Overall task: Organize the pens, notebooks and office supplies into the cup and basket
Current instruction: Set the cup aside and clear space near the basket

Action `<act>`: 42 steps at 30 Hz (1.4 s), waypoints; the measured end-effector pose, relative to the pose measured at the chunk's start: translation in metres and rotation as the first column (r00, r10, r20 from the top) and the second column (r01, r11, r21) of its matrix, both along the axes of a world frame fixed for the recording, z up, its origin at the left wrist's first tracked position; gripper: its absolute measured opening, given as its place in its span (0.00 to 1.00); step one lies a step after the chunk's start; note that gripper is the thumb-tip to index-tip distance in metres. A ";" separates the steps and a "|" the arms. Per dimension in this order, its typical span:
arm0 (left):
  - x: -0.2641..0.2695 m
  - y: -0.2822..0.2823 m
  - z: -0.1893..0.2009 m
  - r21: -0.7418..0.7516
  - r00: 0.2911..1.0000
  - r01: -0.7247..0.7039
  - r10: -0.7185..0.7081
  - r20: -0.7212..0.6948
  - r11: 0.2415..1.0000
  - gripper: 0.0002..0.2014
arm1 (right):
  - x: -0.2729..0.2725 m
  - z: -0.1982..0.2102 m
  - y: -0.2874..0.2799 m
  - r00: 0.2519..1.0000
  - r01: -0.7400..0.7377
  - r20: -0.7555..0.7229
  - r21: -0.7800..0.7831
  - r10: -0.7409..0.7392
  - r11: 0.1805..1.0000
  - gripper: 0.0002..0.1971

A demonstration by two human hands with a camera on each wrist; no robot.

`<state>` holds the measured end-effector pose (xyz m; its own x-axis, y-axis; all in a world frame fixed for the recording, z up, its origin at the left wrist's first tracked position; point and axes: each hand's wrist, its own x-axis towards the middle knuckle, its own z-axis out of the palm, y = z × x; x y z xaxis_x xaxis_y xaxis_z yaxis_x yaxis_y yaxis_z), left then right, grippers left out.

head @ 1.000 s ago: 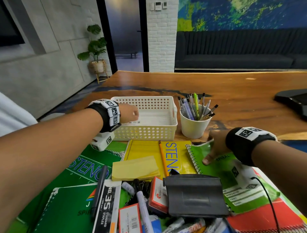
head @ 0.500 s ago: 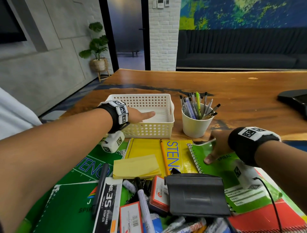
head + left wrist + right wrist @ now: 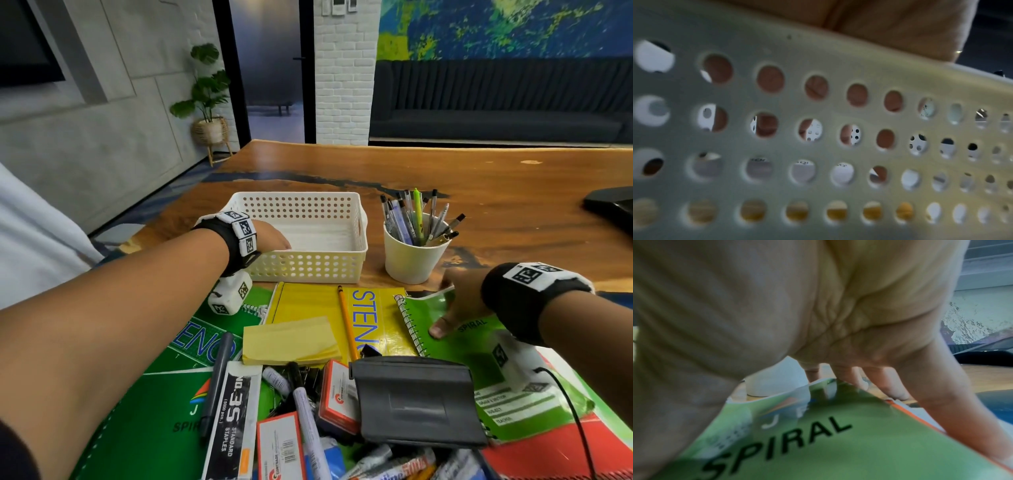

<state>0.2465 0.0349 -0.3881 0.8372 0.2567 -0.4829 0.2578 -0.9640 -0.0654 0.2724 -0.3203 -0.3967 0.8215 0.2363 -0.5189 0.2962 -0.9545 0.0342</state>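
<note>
Pens fill my cup (image 3: pixel 409 255); the basket (image 3: pixel 310 265) looks near-empty; my left hand (image 3: pixel 272 236) reaches inside, grip unclear; my right hand (image 3: pixel 457 301) grips the green notebook (image 3: pixel 455 346); most supplies remain.

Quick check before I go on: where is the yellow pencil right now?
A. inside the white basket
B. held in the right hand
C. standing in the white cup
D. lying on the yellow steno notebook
D: the yellow pencil lies flat on the yellow steno notebook, in front of the white basket, with neither hand touching it.
</note>
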 end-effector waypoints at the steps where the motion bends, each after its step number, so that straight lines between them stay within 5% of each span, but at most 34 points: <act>1: 0.000 -0.002 -0.001 0.012 1.000 0.006 -0.006 0.002 1.000 0.23 | 0.000 0.000 0.000 1.000 0.000 0.002 0.002 0.000 1.000 0.64; 8: 0.002 -0.007 -0.003 0.036 1.000 -0.012 0.011 0.023 0.999 0.25 | -0.003 0.000 0.000 1.000 -0.004 0.003 0.034 0.004 0.999 0.56; 12: -0.007 -0.003 0.002 -0.067 0.983 -0.040 0.051 0.174 0.997 0.31 | -0.003 0.001 -0.001 1.000 0.004 -0.001 0.042 -0.004 0.999 0.54; 15: -0.027 -0.002 0.026 -0.175 0.844 0.033 0.066 0.532 0.984 0.27 | -0.004 0.001 -0.001 1.000 0.007 -0.010 0.049 -0.006 0.999 0.53; 18: -0.053 -0.023 0.050 -0.191 0.744 0.243 -0.056 0.665 0.951 0.16 | -0.003 0.001 0.001 1.000 0.014 -0.028 0.040 -0.013 0.999 0.54; 21: -0.095 -0.060 0.059 -0.100 0.867 0.358 -0.291 0.404 0.928 0.21 | -0.002 0.001 0.001 1.000 0.019 -0.019 0.016 -0.018 1.000 0.58; 24: -0.126 -0.075 0.035 -0.035 0.928 0.371 -0.369 0.059 0.928 0.41 | -0.003 0.003 0.001 1.000 0.022 -0.017 0.015 -0.022 1.000 0.57; 26: -0.135 -0.078 0.014 0.016 0.928 0.373 -0.373 0.025 0.928 0.53 | -0.003 0.004 0.001 1.000 0.018 -0.018 0.007 -0.018 1.000 0.59; 28: -0.136 -0.079 0.001 0.053 0.925 0.370 -0.373 0.066 0.927 0.55 | -0.002 0.004 0.001 1.000 0.020 -0.017 0.008 -0.019 1.000 0.61; 32: -0.129 -0.077 0.009 -0.101 0.956 0.277 -0.264 0.128 0.955 0.33 | -0.002 0.004 0.001 1.000 0.021 -0.018 0.014 -0.021 1.000 0.61; 35: -0.121 -0.068 0.034 -0.083 0.947 0.299 -0.284 0.153 0.951 0.13 | -0.001 0.003 0.001 1.000 0.001 0.006 0.019 -0.002 1.000 0.58; 39: -0.098 -0.042 0.084 -0.136 0.936 0.228 -0.179 0.304 0.964 0.11 | 0.001 0.000 0.001 1.000 -0.011 0.010 0.026 0.011 1.000 0.62; 42: -0.069 -0.025 0.109 -0.046 0.853 0.178 -0.131 0.505 0.983 0.15 | 0.001 0.000 0.001 1.000 -0.005 0.009 0.025 0.004 1.000 0.62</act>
<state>0.1775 0.0098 -0.2796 0.9968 0.0800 -0.0054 0.0801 -0.9897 0.1186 0.2731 -0.3197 -0.3968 0.8248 0.2526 -0.5059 0.3003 -0.9537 0.0134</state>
